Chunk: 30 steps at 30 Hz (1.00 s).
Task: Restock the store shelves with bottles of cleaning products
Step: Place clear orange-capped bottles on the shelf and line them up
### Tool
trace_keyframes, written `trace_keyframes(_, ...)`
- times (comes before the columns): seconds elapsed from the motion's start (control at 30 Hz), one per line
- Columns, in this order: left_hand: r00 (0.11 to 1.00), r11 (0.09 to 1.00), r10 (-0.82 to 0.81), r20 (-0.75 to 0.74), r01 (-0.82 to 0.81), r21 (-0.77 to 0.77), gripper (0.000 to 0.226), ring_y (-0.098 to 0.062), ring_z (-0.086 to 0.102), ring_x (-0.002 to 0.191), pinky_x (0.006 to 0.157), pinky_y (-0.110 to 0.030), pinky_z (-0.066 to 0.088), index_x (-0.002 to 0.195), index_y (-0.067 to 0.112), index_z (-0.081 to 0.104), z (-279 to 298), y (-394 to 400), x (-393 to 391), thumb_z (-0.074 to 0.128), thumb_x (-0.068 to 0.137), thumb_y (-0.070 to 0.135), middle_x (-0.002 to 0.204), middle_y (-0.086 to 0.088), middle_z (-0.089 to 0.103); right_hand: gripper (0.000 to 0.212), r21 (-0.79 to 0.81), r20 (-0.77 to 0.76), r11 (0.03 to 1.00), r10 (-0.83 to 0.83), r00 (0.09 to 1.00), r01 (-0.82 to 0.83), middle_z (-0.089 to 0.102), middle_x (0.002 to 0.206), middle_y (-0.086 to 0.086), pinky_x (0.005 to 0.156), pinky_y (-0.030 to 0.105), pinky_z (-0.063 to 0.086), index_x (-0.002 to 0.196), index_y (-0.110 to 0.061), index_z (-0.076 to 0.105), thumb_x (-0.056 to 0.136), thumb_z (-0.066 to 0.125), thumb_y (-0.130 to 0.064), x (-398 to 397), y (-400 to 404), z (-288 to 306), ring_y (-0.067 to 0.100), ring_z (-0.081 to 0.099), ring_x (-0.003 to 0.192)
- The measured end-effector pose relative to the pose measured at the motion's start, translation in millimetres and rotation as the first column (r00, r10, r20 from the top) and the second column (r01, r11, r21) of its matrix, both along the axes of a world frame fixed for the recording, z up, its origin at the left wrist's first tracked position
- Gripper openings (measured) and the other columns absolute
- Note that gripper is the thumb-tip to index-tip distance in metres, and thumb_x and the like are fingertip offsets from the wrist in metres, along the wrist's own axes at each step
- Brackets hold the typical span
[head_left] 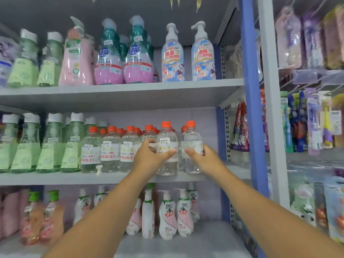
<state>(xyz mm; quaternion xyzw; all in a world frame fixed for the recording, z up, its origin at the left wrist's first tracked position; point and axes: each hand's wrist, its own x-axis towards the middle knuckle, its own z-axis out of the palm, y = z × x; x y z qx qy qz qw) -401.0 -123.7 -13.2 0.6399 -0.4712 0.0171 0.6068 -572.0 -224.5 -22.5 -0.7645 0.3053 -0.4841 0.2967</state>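
Head view: everything here is placed against the middle shelf (111,178), a grey board running across the rack. At its far left stand green bottles (50,146) with white caps, upright and packed close. Just right of them is a row of clear bottles (109,148) with orange caps and white labels, several deep. A small white clip (99,169) sits at the shelf's front edge below this row.

Right of that row, the left hand (151,155) grips a clear bottle (167,135) with an orange cap, fingers wrapped round its label from the left and the thumb across the front. The bottle stands upright at the shelf's front edge; whether its base rests on the board or hangs just above it cannot be told.

Just beside it, the right hand (200,155) holds a second clear bottle (191,138), also orange-capped and upright, with the thumb on the front of the label and the fingers curled round its right side. This bottle is the last one on the shelf before the blue upright post (220,135).

On the shelf above stand pink, teal-topped and white pump bottles (172,53). On the shelf below stand white and pink pump bottles (167,215).
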Motion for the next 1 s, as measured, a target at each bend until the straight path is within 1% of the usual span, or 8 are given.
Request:
trace_keyframes(0.1,0.991,0.994,0.106,0.081,-0.103,-0.043,0.076,-0.007,0.058,0.088,0.066,-0.024,0.045,0.122,0.025,0.053,-6.7,-13.5,2.5,0.083,0.065,0.065,0.105,0.009,0.060,0.021,0.015,-0.111,0.999,0.045,0.993,-0.043,0.054,0.089,-0.022,0.057,0.015,0.035,0.100,-0.035,0.050,0.094,0.063,-0.050,-5.1,-5.4,5.9,-0.006,0.050,0.075)
trace_keyframes(0.2,0.989,0.991,0.130,0.073,-0.128,-0.029,0.074,-0.007,0.057,0.085,0.071,-0.031,0.049,0.121,0.025,0.053,-11.8,-21.5,4.4,0.080,0.067,0.069,0.097,0.010,0.057,0.021,0.008,-0.186,0.999,0.053,0.981,-0.052,0.057,0.096,-0.019,0.060,0.014,0.036,0.103,-0.036,0.052,0.093,0.065,-0.049,-2.6,-17.3,10.9,-0.007,0.050,0.078)
trace_keyframes(0.33,0.963,0.974,0.224,0.151,-0.226,-0.004,0.078,-0.014,0.060,0.092,0.078,-0.037,0.054,0.121,0.023,0.052,-11.5,-32.0,0.9,0.075,0.067,0.074,0.111,0.005,0.060,0.047,0.007,-0.233,0.998,0.062,0.971,-0.062,0.071,0.112,-0.010,0.082,0.029,0.055,0.116,-0.032,0.064,0.081,0.070,-0.063,13.8,-31.9,12.2,0.007,0.066,0.093)
trace_keyframes(0.5,0.871,0.906,0.408,0.273,-0.423,-0.002,0.083,-0.017,0.059,0.087,0.068,-0.037,0.053,0.119,0.019,0.051,-14.2,-40.4,-6.5,0.062,0.068,0.084,0.113,0.004,0.059,0.080,-0.006,-0.217,1.000,-0.008,0.976,0.007,0.062,0.094,-0.011,0.059,0.028,0.043,0.115,-0.024,0.051,0.068,0.058,-0.088,24.5,-33.8,4.1,0.007,0.059,0.077)
trace_keyframes(0.67,0.813,0.858,0.495,0.308,-0.514,-0.023,0.077,-0.019,0.061,0.073,0.056,-0.036,0.051,0.103,0.019,0.045,-17.6,-49.5,-13.6,0.055,0.069,0.087,0.094,0.004,0.057,0.016,0.150,-0.211,0.981,0.156,0.965,-0.126,0.069,0.106,-0.007,0.087,0.033,0.055,0.109,-0.032,0.060,0.094,0.060,-0.038,6.0,-38.3,11.3,0.012,0.065,0.097)
trace_keyframes(0.8,0.798,0.868,0.488,0.354,-0.487,-0.099,0.061,-0.017,0.057,0.071,0.055,-0.035,0.051,0.099,0.021,0.046,-28.3,-55.7,-10.2,0.053,0.081,0.079,0.091,0.005,0.054,0.047,0.136,-0.119,0.987,0.106,0.987,-0.089,0.064,0.108,-0.008,0.071,0.025,0.050,0.120,-0.024,0.051,0.083,0.078,-0.035,11.0,-41.5,5.0,0.009,0.064,0.095)
trace_keyframes(0.9,0.826,0.898,0.440,0.353,-0.413,-0.152,0.042,-0.017,0.055,0.077,0.055,-0.031,0.042,0.100,0.022,0.049,-40.2,-57.5,-1.8,0.061,0.087,0.060,0.098,0.006,0.052,0.073,0.053,-0.147,0.998,-0.020,0.989,0.028,0.062,0.113,-0.008,0.080,0.032,0.055,0.122,-0.025,0.051,0.064,0.080,-0.058,21.4,-43.1,2.7,0.013,0.064,0.100)
trace_keyframes(1.0,0.843,0.911,0.412,0.346,-0.375,-0.170,0.034,-0.017,0.053,0.077,0.056,-0.030,0.036,0.098,0.023,0.048,-42.4,-57.9,1.0,0.064,0.089,0.052,0.098,0.006,0.053,0.035,0.076,-0.149,0.996,0.054,0.987,-0.043,0.069,0.102,-0.009,0.069,0.022,0.052,0.110,-0.028,0.062,0.079,0.073,-0.040,19.3,-35.8,6.6,0.010,0.067,0.090)
